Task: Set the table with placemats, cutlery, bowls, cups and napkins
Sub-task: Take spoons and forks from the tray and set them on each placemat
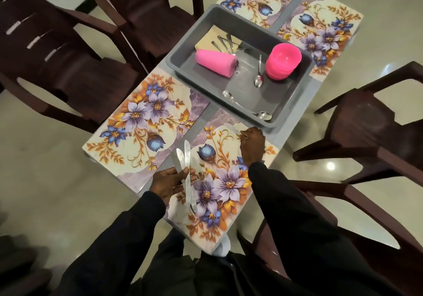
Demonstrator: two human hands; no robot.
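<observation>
While my left hand (174,181) grips several knives (187,158) above the near placemat (229,185), my right hand (251,144) curls onto its far edge, grasp unclear. Beyond, the grey tub (190,36) holds pink cups (215,63), stacked bowls (283,59), spoons (258,80), forks (243,48) and napkins (208,36).

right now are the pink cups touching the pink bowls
Apart. The head view shows the pink cups and pink bowls separated by bare grey tub floor and a spoon.
</observation>
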